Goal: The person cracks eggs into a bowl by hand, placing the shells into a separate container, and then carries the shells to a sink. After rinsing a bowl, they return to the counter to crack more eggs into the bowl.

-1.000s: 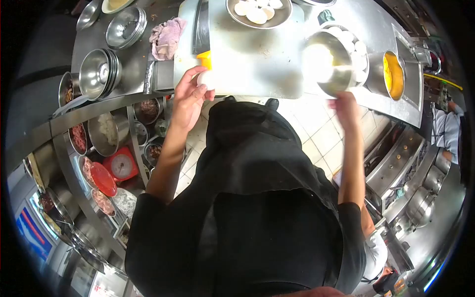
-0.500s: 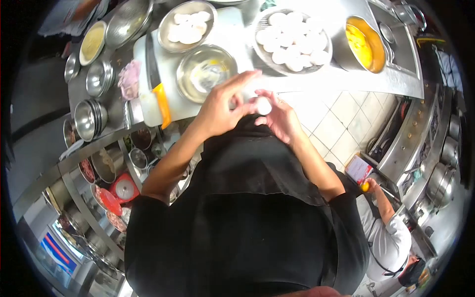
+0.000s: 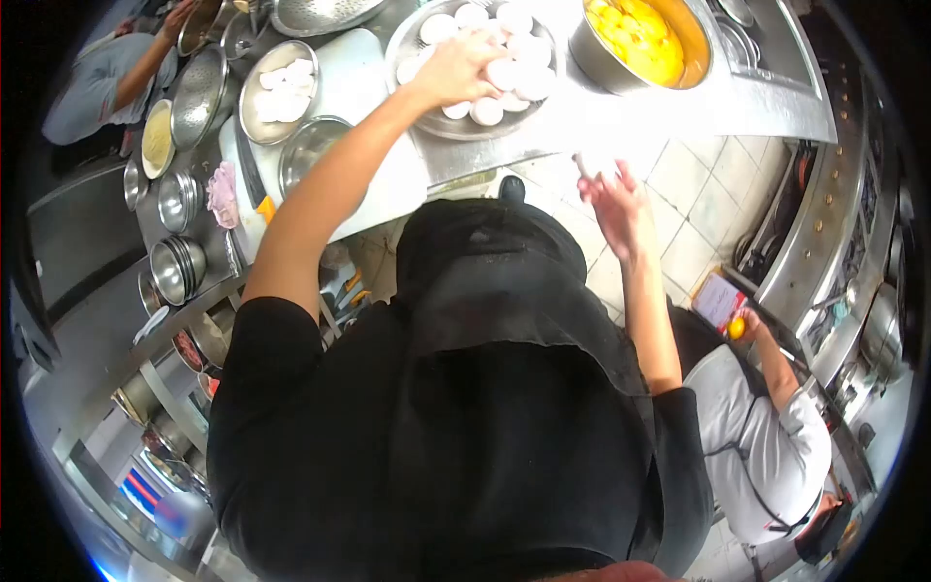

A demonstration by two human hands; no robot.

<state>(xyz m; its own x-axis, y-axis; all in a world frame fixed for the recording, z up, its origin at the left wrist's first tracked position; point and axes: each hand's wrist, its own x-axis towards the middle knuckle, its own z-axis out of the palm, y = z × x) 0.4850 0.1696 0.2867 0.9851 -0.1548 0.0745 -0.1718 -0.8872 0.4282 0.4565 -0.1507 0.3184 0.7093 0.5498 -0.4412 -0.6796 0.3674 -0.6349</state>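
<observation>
A wide steel bowl [image 3: 400,44] holds several white eggs at the counter's edge. My left hand [image 3: 456,70] reaches over it, with its fingers and thumb around an egg [image 3: 501,74] among the others. My right hand [image 3: 619,206] is raised above the tiled floor, slightly blurred, with its fingers apart and nothing visible in it. A deep steel pot [image 3: 593,60] with many egg yolks [image 3: 635,39] stands right of the eggs. Under my left forearm is a partly hidden steel bowl [image 3: 301,155]. Left of that, another steel bowl [image 3: 248,114] contains white rounded pieces.
A knife with a yellow handle [image 3: 267,208] lies on a white cutting board [image 3: 388,194]. Stacked steel bowls [image 3: 175,267] and a pink cloth [image 3: 222,194] are at the left. A co-worker [image 3: 766,427] stands at the lower right; another person's arm [image 3: 145,73] shows at the upper left.
My hands have separated from around an egg. The left has gone up into the bowl of eggs; the right has moved right, its fingers apart. The view has shifted.
</observation>
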